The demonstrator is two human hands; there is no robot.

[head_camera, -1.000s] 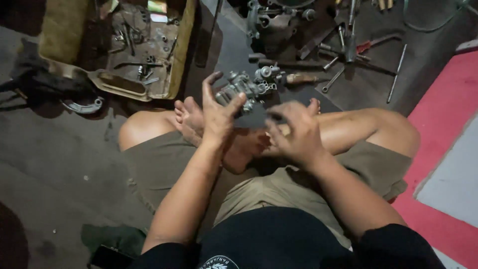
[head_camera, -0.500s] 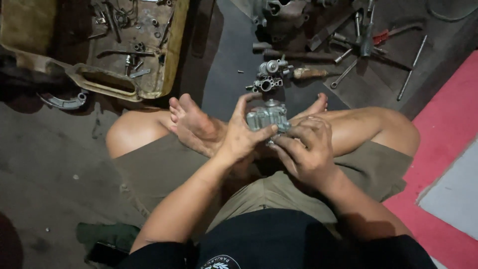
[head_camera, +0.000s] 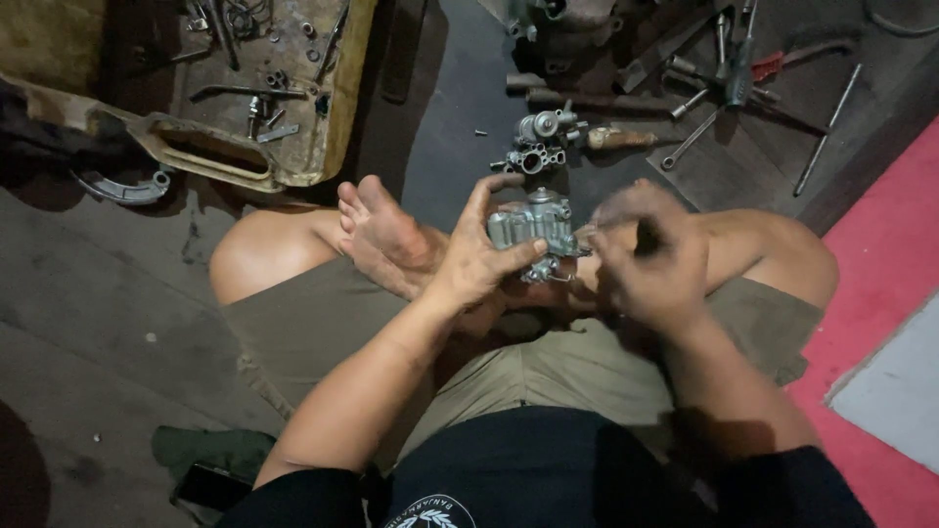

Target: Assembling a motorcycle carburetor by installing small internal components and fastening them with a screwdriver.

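My left hand (head_camera: pixel 474 259) grips a small, lumpy grey cast-metal carburettor body (head_camera: pixel 533 230) over my crossed legs, fingers curled round its top and side. My right hand (head_camera: pixel 650 249), blurred, is bunched at its right edge; its grasp I cannot tell. A second dull metal casting (head_camera: pixel 538 147) lies on the dark floor (head_camera: pixel 450 137) beyond. Half a second ago the body sat lower, both hands cupping it.

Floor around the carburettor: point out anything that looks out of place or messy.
Wrenches and rods lie scattered at odd angles on the floor, and a second metal casting sits loose beyond the carburettor held in the left hand. Nothing looks spilled or broken.
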